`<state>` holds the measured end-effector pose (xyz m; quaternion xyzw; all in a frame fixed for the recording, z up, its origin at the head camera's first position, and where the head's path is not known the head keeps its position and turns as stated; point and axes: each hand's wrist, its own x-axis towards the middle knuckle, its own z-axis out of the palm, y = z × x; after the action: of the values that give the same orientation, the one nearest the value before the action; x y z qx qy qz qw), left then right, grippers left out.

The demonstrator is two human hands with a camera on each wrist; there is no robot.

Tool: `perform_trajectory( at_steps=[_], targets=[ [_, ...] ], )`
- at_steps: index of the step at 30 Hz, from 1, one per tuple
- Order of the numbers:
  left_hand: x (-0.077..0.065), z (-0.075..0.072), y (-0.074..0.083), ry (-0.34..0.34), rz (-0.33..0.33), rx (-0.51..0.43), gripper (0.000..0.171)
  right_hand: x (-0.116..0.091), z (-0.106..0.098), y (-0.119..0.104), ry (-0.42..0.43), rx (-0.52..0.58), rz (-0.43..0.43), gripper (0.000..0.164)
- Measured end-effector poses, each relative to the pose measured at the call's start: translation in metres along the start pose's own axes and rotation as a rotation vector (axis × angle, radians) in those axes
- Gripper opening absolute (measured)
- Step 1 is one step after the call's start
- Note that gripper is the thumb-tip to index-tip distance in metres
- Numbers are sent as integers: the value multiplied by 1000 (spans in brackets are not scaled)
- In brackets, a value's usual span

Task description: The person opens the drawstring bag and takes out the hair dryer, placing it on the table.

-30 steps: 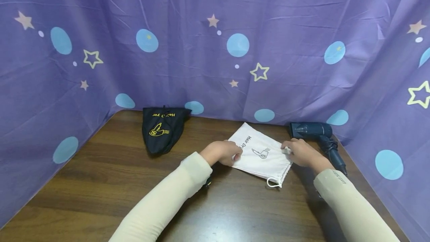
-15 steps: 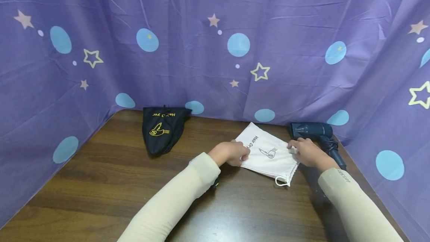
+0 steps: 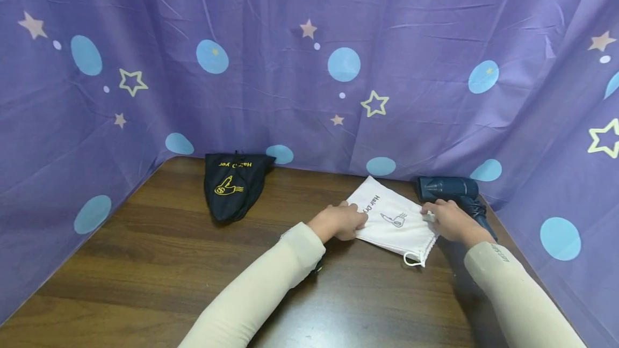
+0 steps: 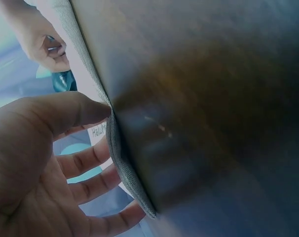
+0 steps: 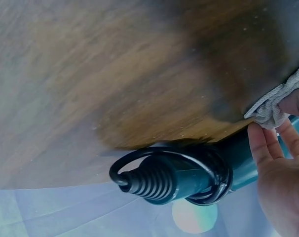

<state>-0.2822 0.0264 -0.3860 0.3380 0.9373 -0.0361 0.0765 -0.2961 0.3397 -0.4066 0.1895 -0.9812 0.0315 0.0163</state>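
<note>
A white drawstring bag (image 3: 389,216), printed with "Hair Dryer" and a dryer drawing, lies flat-looking and slanted over the table between both hands. My left hand (image 3: 343,221) pinches its left edge; in the left wrist view the thumb (image 4: 85,108) is on one side of the cloth and the fingers are on the other. My right hand (image 3: 450,220) pinches gathered cloth (image 5: 273,111) near the drawstring end. Just behind the right hand is a dark blue hair dryer (image 3: 447,187), its cord (image 5: 216,170) wound around the handle.
At the back left of the wooden table (image 3: 145,251) lies a black drawstring bag (image 3: 237,184) with yellow printing. A purple curtain (image 3: 271,85) with stars and dots surrounds the back and sides. The white bag's cord loop (image 3: 413,260) hangs toward the front.
Both hands have shifted to the right with the white bag held between them, bringing it closer to the hair dryer. The black bag and the dryer have stayed put.
</note>
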Motion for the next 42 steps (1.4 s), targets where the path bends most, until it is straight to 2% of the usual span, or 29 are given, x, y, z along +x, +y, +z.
perform_trajectory(
  at_steps=[9,21,30,36,42],
  targets=[
    [5,-1,8,-10,-2,-4,9,-1,0,9,-6,2,18,35],
    [11,3,16,-17,-6,89,29,-4,-1,16,-21,-10,39,35],
    [14,5,18,20,30,129,27,-5,0,21,-27,-27,45,35],
    [10,-8,15,3,85,134,20,-6,0,18,-32,-28,55,33],
    [-9,-27,-8,33,97,64,23,-6,-4,14,-52,-28,80,33]
  ],
)
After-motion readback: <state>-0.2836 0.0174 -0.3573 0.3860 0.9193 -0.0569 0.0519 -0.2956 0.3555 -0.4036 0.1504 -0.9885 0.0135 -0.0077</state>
